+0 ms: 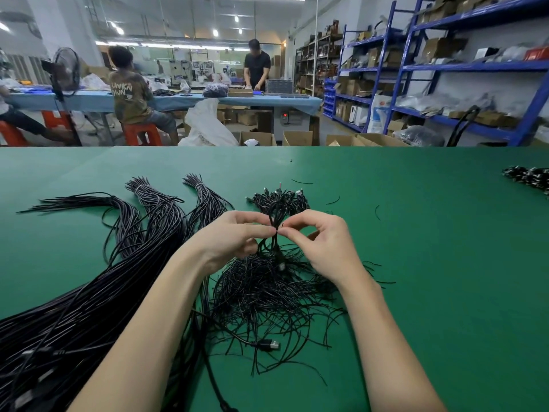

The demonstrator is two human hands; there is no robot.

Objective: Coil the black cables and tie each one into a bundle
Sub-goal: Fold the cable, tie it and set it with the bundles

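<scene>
At the bottom of the frame my forearms reached up over the green table (430, 233), and a loose USB plug (271, 345) lay between them, low and centre. Just above it spread the heap of twist ties (267, 295), thin black strands fanned in all directions. To the lower left ran the thick mass of uncoiled cables (74, 307), sweeping up toward three tied sheaves in the upper left of the cloth.

In the centre my left hand (234, 236) and right hand (320, 242) met fingertip to fingertip. Both were narrowed to a pinch, thumb and forefinger of each holding the tie at the waist of the coil (274, 221), which stood upright between them. I could not tell how many turns the tie had taken.

To do this well, I judged, I needed to keep the loops squeezed flat while twisting, so none sprang out, and turn the tie ends snug against the waist, not out at their tips.

Just behind the coil sat the finished bundles (280, 200), plugs poking up. Far right, at the cloth's edge, lay another pile (531, 178). Beyond the table stood cartons, blue shelving (475, 66) and people at a long bench (178, 101).
</scene>
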